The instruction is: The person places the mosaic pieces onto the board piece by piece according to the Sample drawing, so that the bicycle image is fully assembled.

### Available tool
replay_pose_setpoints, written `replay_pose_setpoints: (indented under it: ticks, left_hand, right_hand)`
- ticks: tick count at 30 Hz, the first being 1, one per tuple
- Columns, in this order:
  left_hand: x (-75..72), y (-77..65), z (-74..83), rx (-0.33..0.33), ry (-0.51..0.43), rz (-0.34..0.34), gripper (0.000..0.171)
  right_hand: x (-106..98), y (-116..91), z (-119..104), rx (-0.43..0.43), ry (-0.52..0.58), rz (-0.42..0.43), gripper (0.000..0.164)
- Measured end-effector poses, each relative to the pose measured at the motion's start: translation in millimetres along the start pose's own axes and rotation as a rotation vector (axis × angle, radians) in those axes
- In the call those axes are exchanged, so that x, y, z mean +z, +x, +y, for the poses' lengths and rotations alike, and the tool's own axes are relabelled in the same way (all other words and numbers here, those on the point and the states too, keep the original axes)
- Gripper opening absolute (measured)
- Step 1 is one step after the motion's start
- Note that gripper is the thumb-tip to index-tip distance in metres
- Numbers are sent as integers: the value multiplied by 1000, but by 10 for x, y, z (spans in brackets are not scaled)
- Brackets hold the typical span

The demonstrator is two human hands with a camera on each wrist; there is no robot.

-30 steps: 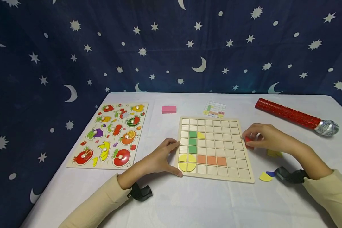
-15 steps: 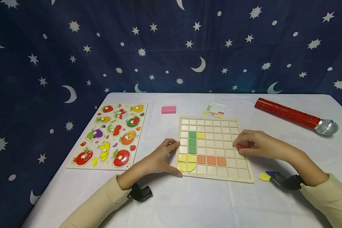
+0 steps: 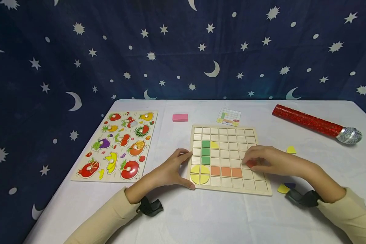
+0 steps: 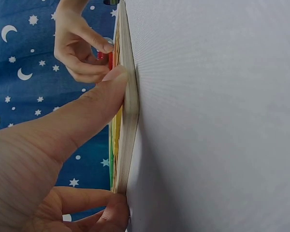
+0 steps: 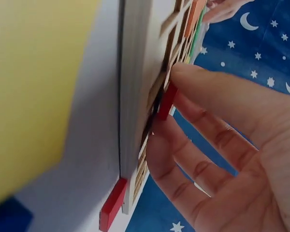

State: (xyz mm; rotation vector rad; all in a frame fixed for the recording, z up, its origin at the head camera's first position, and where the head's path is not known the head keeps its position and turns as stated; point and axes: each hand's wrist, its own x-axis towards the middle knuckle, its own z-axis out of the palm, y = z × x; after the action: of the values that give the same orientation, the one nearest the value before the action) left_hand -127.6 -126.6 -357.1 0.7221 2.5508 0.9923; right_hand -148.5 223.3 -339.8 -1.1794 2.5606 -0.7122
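A wooden grid board (image 3: 231,191) lies mid-table. Its cells hold green squares (image 3: 205,152), orange squares (image 3: 226,171) and yellow quarter-circles (image 3: 200,174). My left hand (image 3: 169,171) rests against the board's left edge, thumb at the near corner and fingertips farther up, spread apart. Over the right part of the board, my right hand (image 3: 271,162) pinches a red tile (image 5: 167,102) between thumb and fingers; its exact shape is partly hidden. The right wrist view shows another red piece (image 5: 113,205) beside the board's edge.
Right of the board lie yellow pieces (image 3: 291,149) and a blue piece (image 3: 290,185). Behind it are a pattern card (image 3: 228,117) and a pink block (image 3: 180,118). A fruit puzzle (image 3: 152,142) lies left; a red glittery microphone (image 3: 311,122) lies back right.
My right hand has moved left and toward the near side, carrying the red tile from beside the board to over its right-hand cells. The left hand has stayed in place.
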Motion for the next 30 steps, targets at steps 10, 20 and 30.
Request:
replay_pose_setpoints:
  ticks: [10,20,30]
  left_hand:
    - [2,-3,-9,-6,-10,-3,105]
    - [-2,-1,-5,0,-1,-3,106]
    - [-2,-3,5,-7,-2,-4,105]
  right_hand:
    - [-13,16,-24,136,21,18,22]
    - [-6,34,-47,169,41,12,22]
    - [0,41,-44,153,39,17,19]
